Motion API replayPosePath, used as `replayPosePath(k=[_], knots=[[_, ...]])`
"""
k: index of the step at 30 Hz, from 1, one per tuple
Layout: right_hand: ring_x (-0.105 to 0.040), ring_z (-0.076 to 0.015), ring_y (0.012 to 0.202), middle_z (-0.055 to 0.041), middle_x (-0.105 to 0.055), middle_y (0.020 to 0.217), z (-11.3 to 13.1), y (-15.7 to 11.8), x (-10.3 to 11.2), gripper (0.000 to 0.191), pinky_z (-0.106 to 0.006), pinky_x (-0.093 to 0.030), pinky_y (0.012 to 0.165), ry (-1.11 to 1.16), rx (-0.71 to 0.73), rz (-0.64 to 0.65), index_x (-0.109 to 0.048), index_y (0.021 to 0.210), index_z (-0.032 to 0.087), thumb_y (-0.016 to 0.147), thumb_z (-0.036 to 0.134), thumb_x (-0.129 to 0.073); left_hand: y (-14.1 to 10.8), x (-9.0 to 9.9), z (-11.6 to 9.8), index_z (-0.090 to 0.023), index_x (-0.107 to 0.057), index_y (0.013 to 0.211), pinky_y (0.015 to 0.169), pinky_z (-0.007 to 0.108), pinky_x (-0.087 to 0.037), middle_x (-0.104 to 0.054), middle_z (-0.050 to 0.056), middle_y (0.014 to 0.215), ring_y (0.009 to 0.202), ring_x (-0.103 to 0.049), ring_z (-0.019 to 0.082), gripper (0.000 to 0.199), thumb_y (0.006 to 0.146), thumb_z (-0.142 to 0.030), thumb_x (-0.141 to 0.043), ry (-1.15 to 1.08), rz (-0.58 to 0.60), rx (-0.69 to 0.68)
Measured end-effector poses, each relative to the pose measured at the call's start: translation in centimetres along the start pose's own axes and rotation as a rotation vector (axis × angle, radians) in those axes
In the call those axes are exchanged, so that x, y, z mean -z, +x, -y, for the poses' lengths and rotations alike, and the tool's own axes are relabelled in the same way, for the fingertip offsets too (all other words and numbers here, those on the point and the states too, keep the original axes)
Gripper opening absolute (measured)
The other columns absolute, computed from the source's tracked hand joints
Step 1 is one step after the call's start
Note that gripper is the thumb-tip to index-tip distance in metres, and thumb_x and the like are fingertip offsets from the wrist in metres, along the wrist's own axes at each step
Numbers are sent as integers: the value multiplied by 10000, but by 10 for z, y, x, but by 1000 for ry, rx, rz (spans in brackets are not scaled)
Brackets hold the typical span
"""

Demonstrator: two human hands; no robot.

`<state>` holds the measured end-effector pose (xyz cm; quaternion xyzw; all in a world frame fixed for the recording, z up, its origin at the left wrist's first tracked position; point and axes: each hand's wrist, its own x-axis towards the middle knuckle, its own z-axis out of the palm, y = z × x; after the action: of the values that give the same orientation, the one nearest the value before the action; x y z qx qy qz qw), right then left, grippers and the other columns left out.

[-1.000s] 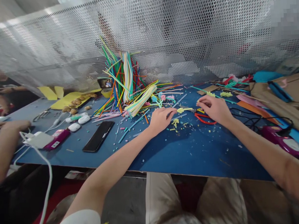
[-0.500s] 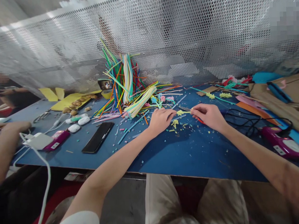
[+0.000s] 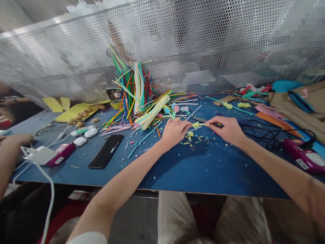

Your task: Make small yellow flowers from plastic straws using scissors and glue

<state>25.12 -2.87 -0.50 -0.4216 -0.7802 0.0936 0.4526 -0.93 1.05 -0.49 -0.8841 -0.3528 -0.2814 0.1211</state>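
Observation:
A short yellow pipe cleaner piece [image 3: 199, 125] with small side tufts stretches between my two hands above the table. My left hand [image 3: 176, 131] pinches its left end. The fingertips of my right hand [image 3: 223, 128] are closed on its other end. Scissors [image 3: 200, 119] show behind the piece with a dark blade; their handle is partly covered by my right hand, and I cannot tell whether they lie on the table or rest in the hand. Just below the fingers is a small yellow pipe cleaner clump [image 3: 190, 135] among cut scraps.
A tall heap of coloured pipe cleaners [image 3: 138, 87] leans on the perforated metal screen [image 3: 202, 38]. A black phone [image 3: 106, 151] lies at left, near a purple power strip [image 3: 61, 154] and white cables. Another person's arm [image 3: 6, 152] rests at far left. At right sits another purple power strip [image 3: 307, 154].
The yellow piece stays in both hands. My right hand has shifted slightly left and down, and more of the scissors' blade shows behind the piece.

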Motion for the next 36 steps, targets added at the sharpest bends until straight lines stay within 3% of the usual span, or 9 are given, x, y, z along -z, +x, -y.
replayPosePath(k=[5, 9, 12, 22, 36], knots=[[-705, -209, 1023, -52, -768, 1073, -9, 1, 14, 242, -384, -580, 939, -209, 380, 126, -739, 1102, 248, 1014, 224, -515, -1, -1, 0, -275, -749, 1049, 760, 315, -425, -789, 2, 958, 874, -683, 169, 280, 1048, -390, -493, 8, 29, -1], [-675, -218, 1092, -89, -749, 1139, -17, 1, 19, 306, -388, -575, 965, -250, 489, 220, -715, 1200, 214, 1029, 202, -463, -4, -1, -3, -314, -781, 1049, 623, 272, -414, -767, 10, 803, 713, -691, 160, 269, 1017, -422, -537, 14, 60, 67], [-666, -224, 1104, -86, -747, 1149, -20, 1, 20, 325, -411, -580, 969, -252, 476, 249, -713, 1217, 231, 1035, 222, -444, -5, -1, -5, -315, -796, 1017, 597, 251, -426, -771, -4, 769, 663, -696, 148, 250, 993, -427, -574, -57, 63, 101], [-654, -234, 1112, -96, -733, 1168, -19, 1, 18, 336, -410, -570, 978, -304, 472, 280, -705, 1231, 227, 1037, 223, -431, -2, -5, -2, -238, -808, 978, 708, 232, -540, -808, 3, 933, 680, -699, 114, 252, 973, -407, -620, -484, 78, 192], [-686, -211, 1027, -66, -753, 1095, -19, 2, 12, 265, -403, -574, 946, -252, 427, 214, -717, 1176, 245, 1025, 245, -499, -3, -3, -4, -275, -813, 997, 653, 241, -485, -797, -10, 840, 629, -661, 112, 268, 976, -445, -608, -384, 55, 201]])
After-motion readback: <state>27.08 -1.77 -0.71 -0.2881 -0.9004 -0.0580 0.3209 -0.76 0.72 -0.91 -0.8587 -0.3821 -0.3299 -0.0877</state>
